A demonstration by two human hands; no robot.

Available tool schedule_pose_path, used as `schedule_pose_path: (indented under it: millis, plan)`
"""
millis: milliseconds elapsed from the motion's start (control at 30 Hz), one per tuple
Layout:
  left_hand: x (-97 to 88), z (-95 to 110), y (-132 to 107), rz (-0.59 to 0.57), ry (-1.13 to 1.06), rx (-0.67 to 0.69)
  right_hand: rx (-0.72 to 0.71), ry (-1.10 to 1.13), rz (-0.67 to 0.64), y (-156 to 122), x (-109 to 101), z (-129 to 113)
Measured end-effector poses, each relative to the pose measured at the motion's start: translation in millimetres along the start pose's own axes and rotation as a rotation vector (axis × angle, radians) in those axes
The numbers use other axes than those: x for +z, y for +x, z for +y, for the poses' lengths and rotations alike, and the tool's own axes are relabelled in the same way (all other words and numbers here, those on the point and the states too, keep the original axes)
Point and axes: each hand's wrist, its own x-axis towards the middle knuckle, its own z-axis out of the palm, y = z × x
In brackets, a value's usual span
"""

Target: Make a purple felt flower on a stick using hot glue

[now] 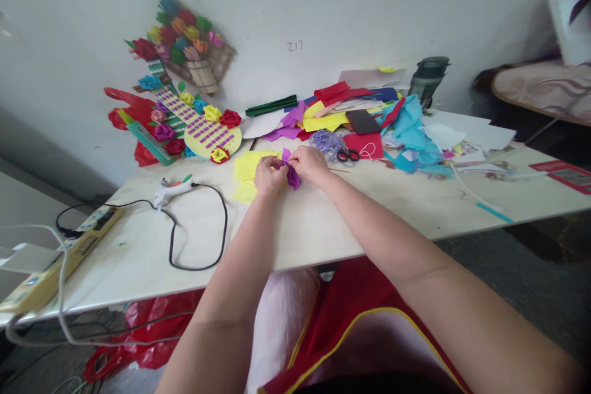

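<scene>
Pinching: my left hand (270,175) and right hand (311,164) both grip the purple paper (293,180).
Purple paper: between my hands, just beside the yellow sheet (247,167).
Gathering step: I judge I'm shaping its folds.
Next pinch: likely calls for steady, light pressure from both sides.

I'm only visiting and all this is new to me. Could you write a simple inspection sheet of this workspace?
Surface: pale table, a few small dark specks.
Job's things: crumpled purple paper between the hands; yellow paper just to its left.
Clutter: heaped coloured paper, a flat dark device, scissors.
Grippers: none; bare left hand and right hand both hold the purple paper.
Cables: glue gun's black cord loops across the table; white cable crosses the power strip.
Surroundings: pale wall marked "217"; red plastic bag below the table.
</scene>
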Motion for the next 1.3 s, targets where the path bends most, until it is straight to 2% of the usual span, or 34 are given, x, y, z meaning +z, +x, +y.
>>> schedule_pose_path:
  millis: [267, 467, 800, 1000, 1300]
  plan:
    - [1.9, 0.8, -2.0, 0.035, 0.024, 0.034, 0.026, -0.011, -0.002, 0.1, 1.0, 0.2]
    - [6.3, -8.1, 1.6, 0.059, -0.034, 0.081, 0.051, -0.005, 0.002, 1.1, 2.3, 1.0]
    - [8.9, -11.7, 2.5, -0.001, -0.225, 0.016, 0.048, 0.023, 0.018, 2.6, 3.5, 2.9]
    - [8.9, -10.5, 2.0, 0.002, -0.213, -0.011, 0.043, 0.022, 0.016, 2.2, 3.3, 2.3]
    - [9.0, -8.1, -0.1, 0.011, -0.21, 0.02, 0.048, 0.036, 0.019, 1.9, 3.2, 2.8]
